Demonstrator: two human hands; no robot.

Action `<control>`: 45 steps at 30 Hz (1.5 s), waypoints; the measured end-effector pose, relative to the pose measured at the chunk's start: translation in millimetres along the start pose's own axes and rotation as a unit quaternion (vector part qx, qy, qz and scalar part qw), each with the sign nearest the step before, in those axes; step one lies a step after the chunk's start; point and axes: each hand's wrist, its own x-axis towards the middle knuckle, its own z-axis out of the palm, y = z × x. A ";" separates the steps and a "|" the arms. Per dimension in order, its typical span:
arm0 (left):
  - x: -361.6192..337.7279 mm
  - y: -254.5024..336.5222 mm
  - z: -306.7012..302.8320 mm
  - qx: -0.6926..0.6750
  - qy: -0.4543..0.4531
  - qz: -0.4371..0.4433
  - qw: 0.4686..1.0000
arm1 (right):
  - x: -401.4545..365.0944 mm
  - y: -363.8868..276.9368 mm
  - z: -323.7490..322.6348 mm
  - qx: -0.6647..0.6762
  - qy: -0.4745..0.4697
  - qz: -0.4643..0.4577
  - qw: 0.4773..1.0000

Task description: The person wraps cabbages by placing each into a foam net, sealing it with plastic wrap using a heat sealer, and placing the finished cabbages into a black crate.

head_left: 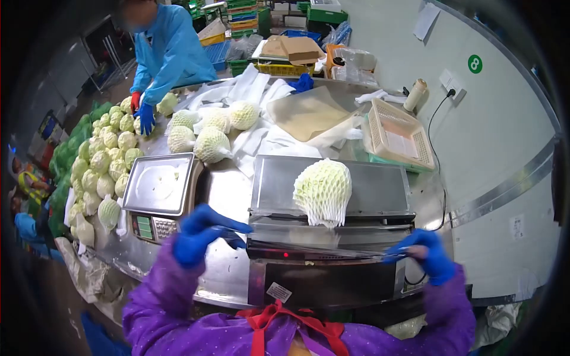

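In the head view, a clear sheet of plastic film (332, 238) stretches across the front of a wrapping machine (273, 196). My left hand (200, 236), in a blue glove, pinches the film's left end. At the right end, my right hand (430, 256), also gloved in blue, grips the film with closed fingers; a bare fingertip shows through that glove. Between and beyond my hands, a pale green cabbage (322, 188) in a white foam net sits on the machine's flat top. Neither hand touches the cabbage.
Left of the machine stands a weighing scale (160, 184). Netted cabbages (212, 144) and foam nets (246, 89) lie behind it. A person in blue (172, 53) handles cabbages beside a large pile (101, 160). A beige basket (401, 133) and a power cord (440, 178) are at right.
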 end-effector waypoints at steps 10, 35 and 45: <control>215.1 -87.4 -26.9 0.570 -0.371 0.132 0.721 | 188.3 17.1 -55.1 -0.666 -0.090 -0.271 0.689; -82.8 -157.2 68.8 0.033 -0.216 -0.215 0.952 | -34.7 89.4 79.7 0.063 -0.080 0.176 0.979; -88.4 -179.5 54.8 -0.187 -0.191 -0.352 0.897 | -34.1 151.0 120.9 -0.036 0.231 0.118 0.965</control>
